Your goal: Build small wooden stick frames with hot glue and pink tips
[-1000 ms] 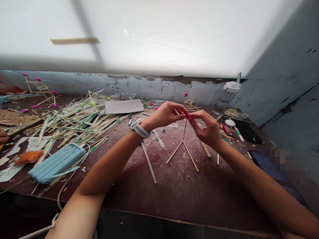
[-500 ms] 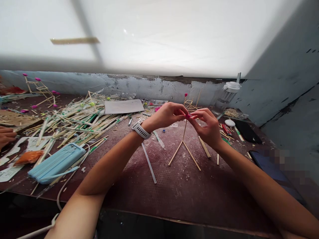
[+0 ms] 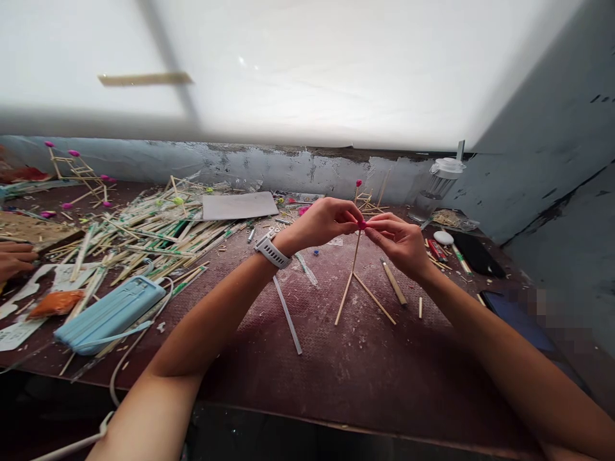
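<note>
Just right of the centre, my left hand (image 3: 327,221) pinches a small pink lump (image 3: 362,225) from the left. The fingertips of my right hand (image 3: 398,240) press on the same lump from the right. Below the lump hangs a thin wooden stick frame (image 3: 355,256), which forks into two legs over the dark red table (image 3: 307,390). Behind my hands, another stick structure topped with a pink ball (image 3: 359,183) is partly hidden.
Left: a stick pile (image 3: 139,237), a blue power bank (image 3: 110,314) with a cable and another person's hand (image 3: 16,259). A clear glue stick (image 3: 287,315) lies in front; a wooden-handled tool (image 3: 394,283), phone (image 3: 514,320) and black item (image 3: 478,255) lie right.
The forked stick frame has turned, its legs shifting right. My right hand's fingers have straightened slightly around the pink lump. The other person's hand at the left has moved further into view.
</note>
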Demonstrator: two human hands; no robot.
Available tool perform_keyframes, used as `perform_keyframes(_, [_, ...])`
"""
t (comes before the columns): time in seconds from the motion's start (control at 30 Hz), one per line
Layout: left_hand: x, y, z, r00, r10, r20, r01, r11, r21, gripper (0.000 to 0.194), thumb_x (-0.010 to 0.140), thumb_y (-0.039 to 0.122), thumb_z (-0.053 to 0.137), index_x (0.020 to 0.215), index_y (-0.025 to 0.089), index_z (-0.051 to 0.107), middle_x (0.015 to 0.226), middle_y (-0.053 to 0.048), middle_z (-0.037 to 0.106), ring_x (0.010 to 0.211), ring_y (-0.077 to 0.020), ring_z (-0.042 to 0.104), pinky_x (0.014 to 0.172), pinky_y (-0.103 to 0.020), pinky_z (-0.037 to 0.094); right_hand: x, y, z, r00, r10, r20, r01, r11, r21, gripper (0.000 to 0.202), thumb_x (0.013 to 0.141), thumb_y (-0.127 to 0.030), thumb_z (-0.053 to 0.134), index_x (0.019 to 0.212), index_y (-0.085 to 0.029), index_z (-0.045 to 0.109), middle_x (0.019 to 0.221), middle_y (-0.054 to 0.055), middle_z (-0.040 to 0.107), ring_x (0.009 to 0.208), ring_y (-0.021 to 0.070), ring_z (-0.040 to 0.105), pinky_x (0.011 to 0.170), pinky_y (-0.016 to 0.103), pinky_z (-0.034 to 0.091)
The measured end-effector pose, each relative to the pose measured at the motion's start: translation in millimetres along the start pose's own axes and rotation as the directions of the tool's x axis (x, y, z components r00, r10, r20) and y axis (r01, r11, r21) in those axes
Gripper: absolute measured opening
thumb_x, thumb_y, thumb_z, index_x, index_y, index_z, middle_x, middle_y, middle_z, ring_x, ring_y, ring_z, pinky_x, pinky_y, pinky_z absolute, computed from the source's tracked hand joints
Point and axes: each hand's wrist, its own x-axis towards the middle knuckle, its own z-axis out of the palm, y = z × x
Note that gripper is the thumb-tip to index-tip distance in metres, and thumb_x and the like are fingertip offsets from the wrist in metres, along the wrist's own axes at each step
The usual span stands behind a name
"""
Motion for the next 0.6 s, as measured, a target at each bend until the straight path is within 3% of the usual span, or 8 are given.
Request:
perform_keyframes(0.17, [0,1,0.9,1.000,0.003,0.000,-0.003,1.000,-0.014,0.014,0.088,0.028,0.074,0.095,0.016,0.077,0.087,-0.008,0.081,0.081,-0.0166,0.076,0.066,-0.025,0.056,-2,0,3,1.000,-0.006,-0.008,0.006,1.000,-0.022,0.029,0.084,-0.055,0.084,0.096,-0.028,0.083,0.102,0.006,0.075,0.092,0.0222,0.074,0.085,0.043,0.067])
perform_keyframes(0.43, [-1,0,2.3,1.000,0.014,-0.013,-0.014,1.000,-0.006,0.018,0.088,0.031,0.075,0.097,0.015,0.077,0.087,-0.009,0.081,0.083,-0.0195,0.078,0.069,-0.026,0.059,-6,-7,13,0.960,-0.265,-0.094,0.226,0.926,-0.302,0.025,0.094,-0.048,0.076,0.099,-0.024,0.081,0.097,0.007,0.075,0.073,0.0183,0.072,0.068,0.038,0.064])
perform_keyframes(0.6, [0,2,-0.2,1.000,0.012,0.014,-0.012,1.000,0.004,0.018,0.088,0.029,0.074,0.099,0.015,0.077,0.089,-0.009,0.081,0.084,-0.0186,0.078,0.070,-0.026,0.059,-6,-7,14,0.961,-0.260,-0.091,0.219,0.922,-0.319,0.024,0.095,-0.047,0.075,0.098,-0.024,0.080,0.097,0.007,0.075,0.074,0.0187,0.072,0.069,0.037,0.064])
